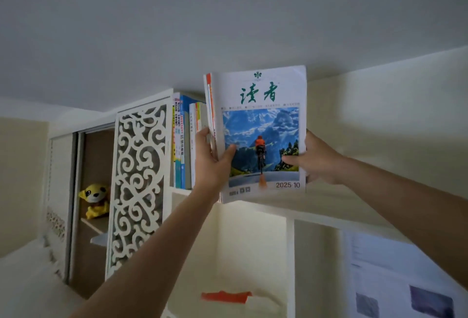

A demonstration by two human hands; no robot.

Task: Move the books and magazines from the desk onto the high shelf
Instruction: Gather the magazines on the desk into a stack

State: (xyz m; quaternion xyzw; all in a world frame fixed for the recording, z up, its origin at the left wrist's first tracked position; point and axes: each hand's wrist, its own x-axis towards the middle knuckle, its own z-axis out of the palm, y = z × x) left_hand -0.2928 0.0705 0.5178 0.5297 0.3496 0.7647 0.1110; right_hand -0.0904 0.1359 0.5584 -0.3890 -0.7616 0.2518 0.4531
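Observation:
A stack of magazines (263,94) is held upright at the level of the high shelf (316,213), its white front cover showing a cyclist on a mountain road. My left hand (210,163) grips the stack's left spine edge, thumb on the cover. My right hand (316,160) grips the right edge, thumb pressed on the cover. Several books (182,140) stand upright on the shelf just left of the stack. Whether the stack's bottom edge rests on the shelf board I cannot tell.
A white carved lattice panel (138,186) stands left of the books. Behind it is an open cabinet with a yellow plush toy (95,200). The ceiling is close above the shelf. Below are white compartments, an orange item (225,296) and a wall poster (405,279).

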